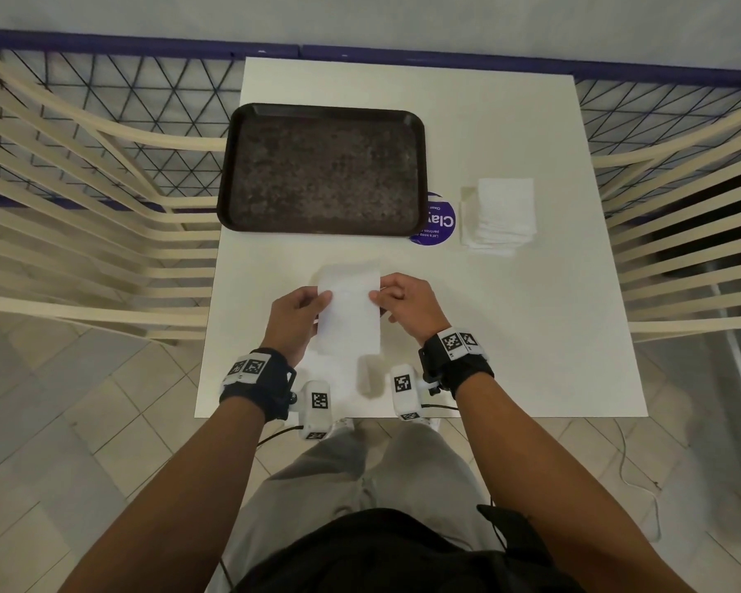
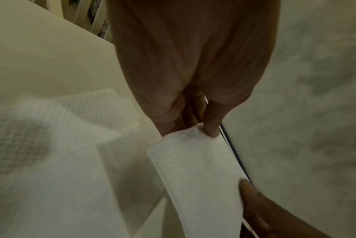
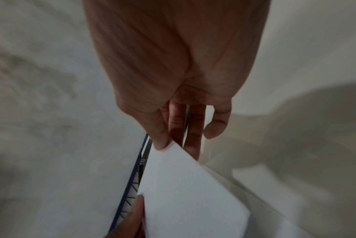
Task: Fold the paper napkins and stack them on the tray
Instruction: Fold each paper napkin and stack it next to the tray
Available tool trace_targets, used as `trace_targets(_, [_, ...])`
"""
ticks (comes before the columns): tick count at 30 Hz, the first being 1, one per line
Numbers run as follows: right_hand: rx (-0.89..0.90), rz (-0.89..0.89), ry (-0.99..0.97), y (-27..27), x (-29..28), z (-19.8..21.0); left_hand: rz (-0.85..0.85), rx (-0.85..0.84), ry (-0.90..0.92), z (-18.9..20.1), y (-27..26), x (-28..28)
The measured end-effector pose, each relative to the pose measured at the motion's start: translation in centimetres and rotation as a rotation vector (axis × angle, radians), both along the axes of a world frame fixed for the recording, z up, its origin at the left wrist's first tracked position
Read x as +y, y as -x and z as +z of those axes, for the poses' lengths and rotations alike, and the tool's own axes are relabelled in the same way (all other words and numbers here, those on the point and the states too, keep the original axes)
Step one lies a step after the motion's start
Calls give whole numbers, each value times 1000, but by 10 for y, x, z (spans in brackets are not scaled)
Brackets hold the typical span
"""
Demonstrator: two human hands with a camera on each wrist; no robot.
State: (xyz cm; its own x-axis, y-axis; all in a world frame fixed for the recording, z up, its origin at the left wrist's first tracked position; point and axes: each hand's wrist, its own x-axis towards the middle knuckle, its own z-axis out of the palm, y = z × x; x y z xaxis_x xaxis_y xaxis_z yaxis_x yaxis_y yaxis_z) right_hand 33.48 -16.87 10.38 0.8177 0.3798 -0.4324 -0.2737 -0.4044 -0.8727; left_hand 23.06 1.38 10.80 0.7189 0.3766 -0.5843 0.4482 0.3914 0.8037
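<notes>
My left hand point(image 1: 297, 315) pinches the left edge of a white paper napkin point(image 1: 349, 312), held just nearer to me than the dark tray point(image 1: 227, 173), whose speckled floor shows no napkins. My right hand point(image 1: 407, 302) pinches the napkin's right edge. The napkin looks thin, limp and easily torn, so corners seem the safest hold. Right of the tray sits the napkin stack point(image 1: 501, 216).

purple sticker point(image 1: 439, 222): left part hidden under tray point(image 1: 227, 164), wording cut off | napkin point(image 1: 349, 314): side edges covered by hands' fingertips point(image 1: 322, 296) | napkin stack point(image 1: 503, 214): count too small to tell | wrist views: blurred
</notes>
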Motion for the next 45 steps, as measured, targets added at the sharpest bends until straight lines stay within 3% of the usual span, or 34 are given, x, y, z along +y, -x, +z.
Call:
trace_targets(7, [-20,-6,-16,2,1,5,20,-37,-74,-1,0,3])
trace_targets(13, [-159,63,-35,3,3,8,-62,-108,-336,1,-1,4])
trace_targets(22, [-259,62,58,3,6,11,-94,-64,-540,5,-2,6])
trace_targets(31, [-436,143,198,2,12,14,-203,-93,-861,4,-7,4])
trace_targets(36, [-525,286,322,4,32,28,-268,-157,-831,10,-9,-2])
trace_targets(45, [-327,127,166,-6,15,30,-200,-160,-700,17,-10,1])
